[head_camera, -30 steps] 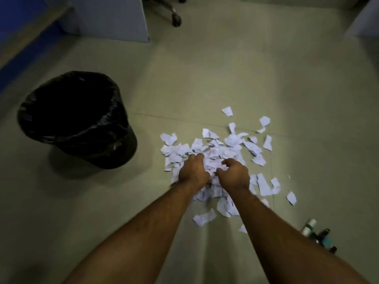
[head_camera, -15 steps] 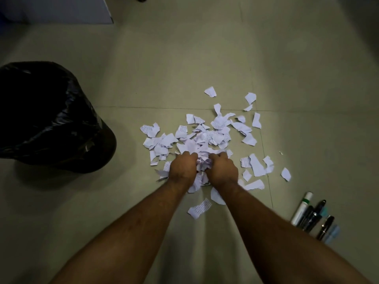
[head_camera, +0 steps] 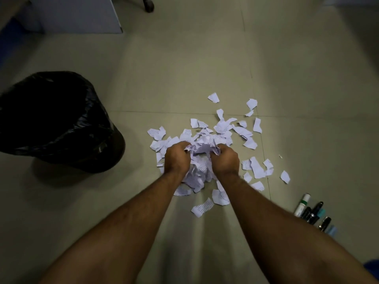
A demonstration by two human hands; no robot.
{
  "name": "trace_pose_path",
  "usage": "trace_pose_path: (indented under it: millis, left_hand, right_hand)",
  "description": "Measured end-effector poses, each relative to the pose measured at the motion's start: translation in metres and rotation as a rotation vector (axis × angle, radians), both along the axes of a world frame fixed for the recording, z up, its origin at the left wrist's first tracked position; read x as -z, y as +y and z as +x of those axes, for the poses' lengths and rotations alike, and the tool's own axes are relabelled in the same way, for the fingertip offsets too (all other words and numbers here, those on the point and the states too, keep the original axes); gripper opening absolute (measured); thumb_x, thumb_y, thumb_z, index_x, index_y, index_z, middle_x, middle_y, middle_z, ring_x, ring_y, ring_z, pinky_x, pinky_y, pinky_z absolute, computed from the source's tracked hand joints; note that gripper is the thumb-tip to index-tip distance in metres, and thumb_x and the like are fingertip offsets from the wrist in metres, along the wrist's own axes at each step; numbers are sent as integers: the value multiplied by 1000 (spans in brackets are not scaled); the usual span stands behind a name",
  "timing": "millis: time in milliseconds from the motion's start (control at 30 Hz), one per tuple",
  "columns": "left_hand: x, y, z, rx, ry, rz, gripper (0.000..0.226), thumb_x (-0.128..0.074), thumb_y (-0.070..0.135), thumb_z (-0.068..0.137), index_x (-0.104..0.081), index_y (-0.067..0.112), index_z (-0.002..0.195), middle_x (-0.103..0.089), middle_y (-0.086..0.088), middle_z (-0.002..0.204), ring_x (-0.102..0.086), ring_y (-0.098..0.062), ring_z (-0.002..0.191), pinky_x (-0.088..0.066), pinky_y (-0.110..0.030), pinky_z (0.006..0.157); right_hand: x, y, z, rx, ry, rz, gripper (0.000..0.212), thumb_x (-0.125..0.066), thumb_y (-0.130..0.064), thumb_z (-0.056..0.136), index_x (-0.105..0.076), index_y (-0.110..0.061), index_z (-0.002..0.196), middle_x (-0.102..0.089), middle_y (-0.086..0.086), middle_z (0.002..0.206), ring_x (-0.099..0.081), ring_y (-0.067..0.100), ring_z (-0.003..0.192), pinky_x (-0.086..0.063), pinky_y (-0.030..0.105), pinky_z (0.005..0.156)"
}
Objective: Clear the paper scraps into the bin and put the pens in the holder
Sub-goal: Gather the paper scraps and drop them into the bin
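A heap of torn white paper scraps (head_camera: pixel 223 130) lies on the floor in the middle of the view. My left hand (head_camera: pixel 176 158) and my right hand (head_camera: pixel 226 159) are side by side over the heap, fingers curled round a bunch of scraps (head_camera: pixel 200 160) gathered between them. A bin (head_camera: pixel 55 119) lined with a black bag stands to the left of the heap. Several pens and markers (head_camera: pixel 311 212) lie together on the floor at the lower right. No pen holder is in view.
Loose scraps (head_camera: pixel 285 176) are scattered to the right of and behind my hands. A grey cabinet panel (head_camera: pixel 82 15) and a chair caster (head_camera: pixel 148 4) stand at the far top. The floor is pale tile.
My hands have closed in on the heap and bunched the scraps up higher between them. The view has shifted a little, showing the pens more fully at the lower right.
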State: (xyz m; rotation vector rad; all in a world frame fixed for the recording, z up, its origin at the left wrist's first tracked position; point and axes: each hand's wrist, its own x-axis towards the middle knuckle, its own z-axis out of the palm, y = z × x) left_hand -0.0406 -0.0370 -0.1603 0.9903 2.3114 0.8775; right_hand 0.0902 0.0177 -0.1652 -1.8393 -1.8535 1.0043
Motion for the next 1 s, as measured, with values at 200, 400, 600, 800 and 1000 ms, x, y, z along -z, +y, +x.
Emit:
trace_pose_path:
  millis: [200, 400, 600, 800, 1000]
  left_hand:
    - [-58, -2, -27, -17, 14, 40, 22, -58, 10, 88, -74, 13, 101, -75, -7, 101, -66, -25, 92, -40, -21, 71]
    - [-123, -6, -64, -167, -123, 145, 12, -64, 14, 83, -76, 12, 84, -74, -8, 84, -65, -27, 78, -52, -30, 72]
    - [-165, -10, -117, -439, -546, 274, 6, -70, 7, 64, -68, 13, 66, -69, -19, 73, -66, -27, 60, -61, -49, 60]
    - [-223, -37, -187, -515, -506, 356, 19, -66, -5, 83, -65, 10, 72, -66, -10, 69, -63, -19, 55, -54, -23, 49]
    - [-227, -86, -265, -669, -288, 331, 13, -69, 7, 84, -70, 11, 71, -68, -7, 71, -66, -23, 66, -56, -31, 57]
  right_hand:
    - [-59, -5, -29, 0, 63, 48, 24, -60, -36, 93, -70, -15, 90, -72, 14, 94, -65, 37, 90, -41, 28, 70]
    - [-116, -7, -82, -5, 209, 49, 27, -61, -33, 91, -61, -10, 76, -65, 9, 76, -61, 34, 77, -40, 29, 64]
    - [-170, -9, -156, -24, 441, -59, 26, -74, -39, 82, -65, -14, 76, -70, 5, 78, -65, 29, 73, -53, 33, 69]
    - [-205, -28, -233, -89, 576, -37, 21, -74, -34, 79, -70, -14, 84, -75, 3, 83, -71, 28, 79, -60, 38, 75]
    - [-219, -75, -303, -414, 468, 33, 23, -65, -35, 88, -69, -15, 80, -72, 6, 79, -61, 24, 71, -43, 26, 65]
